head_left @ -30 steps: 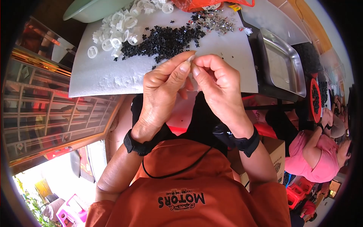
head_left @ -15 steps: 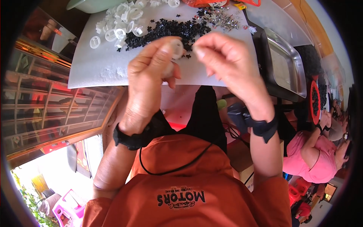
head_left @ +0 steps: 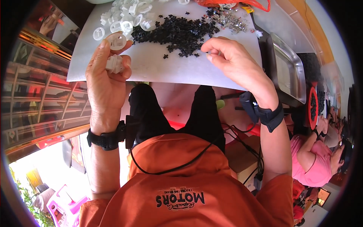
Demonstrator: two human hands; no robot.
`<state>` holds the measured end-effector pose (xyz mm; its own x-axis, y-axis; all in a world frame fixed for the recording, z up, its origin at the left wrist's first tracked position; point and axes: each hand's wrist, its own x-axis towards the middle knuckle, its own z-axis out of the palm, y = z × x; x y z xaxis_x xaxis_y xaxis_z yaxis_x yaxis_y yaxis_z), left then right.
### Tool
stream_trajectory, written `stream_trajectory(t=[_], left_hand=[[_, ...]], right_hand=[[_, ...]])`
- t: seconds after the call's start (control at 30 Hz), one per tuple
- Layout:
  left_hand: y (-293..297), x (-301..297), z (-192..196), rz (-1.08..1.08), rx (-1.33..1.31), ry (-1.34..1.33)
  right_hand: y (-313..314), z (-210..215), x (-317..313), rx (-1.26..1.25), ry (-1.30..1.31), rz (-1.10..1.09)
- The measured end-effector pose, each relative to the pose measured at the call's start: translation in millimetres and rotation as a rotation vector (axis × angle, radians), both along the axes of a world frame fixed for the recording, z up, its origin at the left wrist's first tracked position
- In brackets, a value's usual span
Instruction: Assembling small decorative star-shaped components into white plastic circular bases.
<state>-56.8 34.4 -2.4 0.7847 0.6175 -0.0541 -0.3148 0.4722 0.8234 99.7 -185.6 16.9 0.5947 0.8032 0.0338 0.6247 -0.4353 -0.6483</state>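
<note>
My left hand (head_left: 106,81) is at the left of the white work surface (head_left: 151,72), closed around white translucent plastic parts. A round plastic part (head_left: 116,41) sits between its thumb and fingertips, and a second, boxy white part (head_left: 114,64) rests in the curled lower fingers. My right hand (head_left: 236,58) hovers just right of a heap of small black cross-shaped pieces (head_left: 177,32). Its thumb and forefinger are pinched together; whatever may be between them is too small to make out. More white plastic parts (head_left: 132,11) lie heaped behind my left hand.
Small shiny metallic pieces (head_left: 230,20) lie scattered beside an orange plastic bag (head_left: 215,3) at the far right. A steel tray (head_left: 302,85) stands right of the surface. Further right are a red basin (head_left: 313,108) of black pieces and a person in pink (head_left: 312,159).
My hands have moved apart: the left went left with the white parts, the right slightly right and down. The front of the black heap now shows between them.
</note>
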Motion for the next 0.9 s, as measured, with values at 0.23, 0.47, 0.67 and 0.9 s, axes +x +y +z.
stream_trajectory(t=[0.23, 0.47, 0.67, 0.9], left_hand=[[-1.7, -3.9, -0.4, 0.02, -0.015, -0.009], [-11.1, -3.6, 2.9, -0.042, 0.044, 0.037], [-22.7, -5.4, 10.8, -0.154, 0.086, 0.033], [-34.2, 0.0, 12.7, -0.319, 0.137, 0.095]], right_hand=[[11.9, -1.0, -3.7, -0.074, -0.177, 0.092], [11.9, -4.0, -6.1, -0.084, -0.295, 0.123], [16.5, -7.7, -11.9, -0.046, -0.436, 0.128], [16.7, -7.2, -13.0, 0.02, -0.468, 0.063]])
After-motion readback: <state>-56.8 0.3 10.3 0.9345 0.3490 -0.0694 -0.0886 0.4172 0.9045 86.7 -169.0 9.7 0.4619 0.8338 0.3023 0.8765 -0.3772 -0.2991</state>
